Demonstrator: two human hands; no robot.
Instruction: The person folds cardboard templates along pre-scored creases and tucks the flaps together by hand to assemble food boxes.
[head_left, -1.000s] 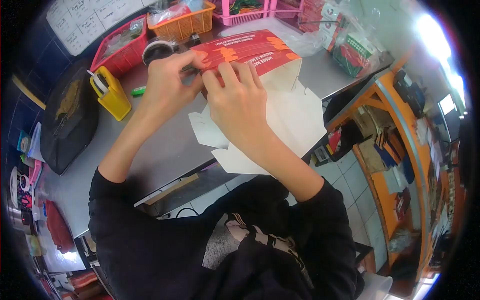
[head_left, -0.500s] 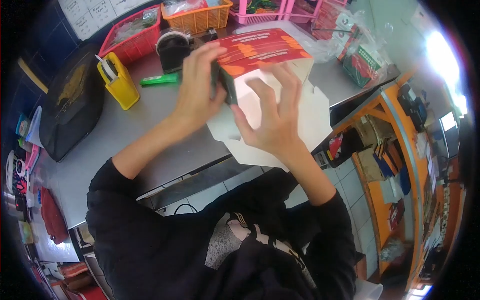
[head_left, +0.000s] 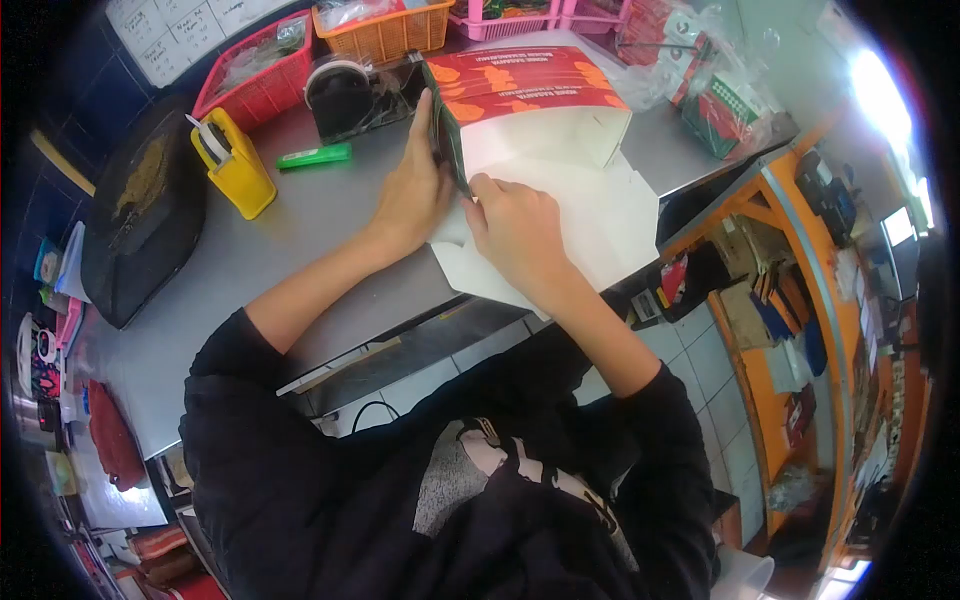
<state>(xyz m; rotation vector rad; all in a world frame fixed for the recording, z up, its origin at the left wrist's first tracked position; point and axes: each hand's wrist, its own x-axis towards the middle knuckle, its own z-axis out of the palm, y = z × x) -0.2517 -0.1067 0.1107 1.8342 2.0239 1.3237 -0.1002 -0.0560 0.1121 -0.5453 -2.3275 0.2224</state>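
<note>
A cardboard box (head_left: 530, 95), red with orange print on top and white inside, stands part-folded with its open side towards me. Its white flaps (head_left: 600, 220) spread over the table's front edge. Against the box's dark green left wall lies my left hand (head_left: 412, 190), fingers stretched out flat along the outside; its thumb is hard to make out. My right hand (head_left: 520, 225) is closed in a pinch at the lower front corner of that same wall. The fingertips hide the exact piece of card between them.
On the grey table (head_left: 330, 240) are a green cutter-like tool (head_left: 314, 157), a yellow holder (head_left: 236, 165), a tape dispenser (head_left: 345, 95) and a black bag (head_left: 140, 215). Baskets, including a red basket (head_left: 255, 75), line the back. An orange shelf (head_left: 790, 260) stands at right.
My right hand has moved down and left from the box's open front, its spread fingers closing at the left wall's corner. My left hand has slid off the top edge, down along the side.
</note>
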